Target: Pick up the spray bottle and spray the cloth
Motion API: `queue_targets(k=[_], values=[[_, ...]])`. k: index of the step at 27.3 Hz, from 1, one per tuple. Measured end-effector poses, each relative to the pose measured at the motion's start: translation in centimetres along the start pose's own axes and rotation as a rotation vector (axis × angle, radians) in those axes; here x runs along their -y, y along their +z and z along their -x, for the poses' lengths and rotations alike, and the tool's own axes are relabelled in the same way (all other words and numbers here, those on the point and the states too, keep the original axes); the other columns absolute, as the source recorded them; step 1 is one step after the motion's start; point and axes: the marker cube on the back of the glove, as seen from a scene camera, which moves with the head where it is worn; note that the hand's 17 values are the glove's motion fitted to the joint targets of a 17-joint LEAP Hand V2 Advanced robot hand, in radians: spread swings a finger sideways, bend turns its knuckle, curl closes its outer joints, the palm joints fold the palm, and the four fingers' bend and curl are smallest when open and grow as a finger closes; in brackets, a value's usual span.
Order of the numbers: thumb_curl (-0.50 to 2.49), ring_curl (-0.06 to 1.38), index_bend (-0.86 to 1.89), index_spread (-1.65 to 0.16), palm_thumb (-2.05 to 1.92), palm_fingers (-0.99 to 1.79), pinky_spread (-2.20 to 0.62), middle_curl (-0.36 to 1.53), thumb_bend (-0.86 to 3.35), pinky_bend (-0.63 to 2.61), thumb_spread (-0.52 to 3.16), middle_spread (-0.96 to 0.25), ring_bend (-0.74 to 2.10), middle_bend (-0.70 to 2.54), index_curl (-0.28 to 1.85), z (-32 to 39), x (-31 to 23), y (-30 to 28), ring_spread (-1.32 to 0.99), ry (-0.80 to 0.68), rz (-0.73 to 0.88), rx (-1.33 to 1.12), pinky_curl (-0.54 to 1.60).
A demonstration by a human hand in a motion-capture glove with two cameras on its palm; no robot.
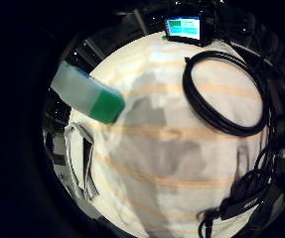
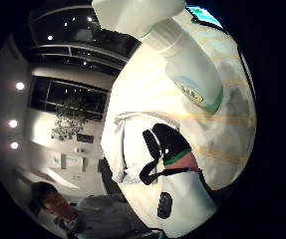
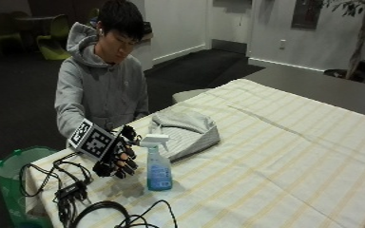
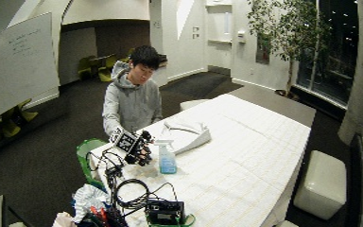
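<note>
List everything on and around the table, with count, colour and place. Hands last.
Spray bottle: one, blue with a white trigger head, upright on the tablecloth near the person.
Cloth: one, grey, folded, on the table beyond the bottle.
Tablecloth: one, cream with yellow stripes, covering the table.
Cables: several, black, coiled at the table's near end.
Bin: one, green, on the floor beside the table.
Right hand: one, black-gloved, fingers curled, beside the bottle and not gripping it.

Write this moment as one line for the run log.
stage: reaching | right hand: open, beside bottle, not touching | bottle: upright on table | cloth: folded behind bottle | spray: not yet done
</note>
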Motion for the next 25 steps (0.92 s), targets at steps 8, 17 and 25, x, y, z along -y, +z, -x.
queue_targets(k=[8,17,25], values=[[0.34,0.29,0.12,-0.25,0.71,0.06,0.22,0.35,-0.02,0.53,0.96,0.04,0.42,0.29,0.18,0.0,0.7,0.6,0.03,0.009,0.004,0.089,0.35],[0.35,0.28,0.1,-0.28,0.73,0.0,0.22,0.36,-0.02,0.53,0.94,0.05,0.4,0.32,0.17,0.3,2.0,2.7,0.03,0.063,0.024,0.29,0.35],[0.36,0.29,0.11,-0.29,0.75,0.01,0.22,0.36,-0.02,0.53,0.93,0.05,0.41,0.32,0.17,0.7,2.8,3.8,0.03,0.057,0.002,0.384,0.35]])
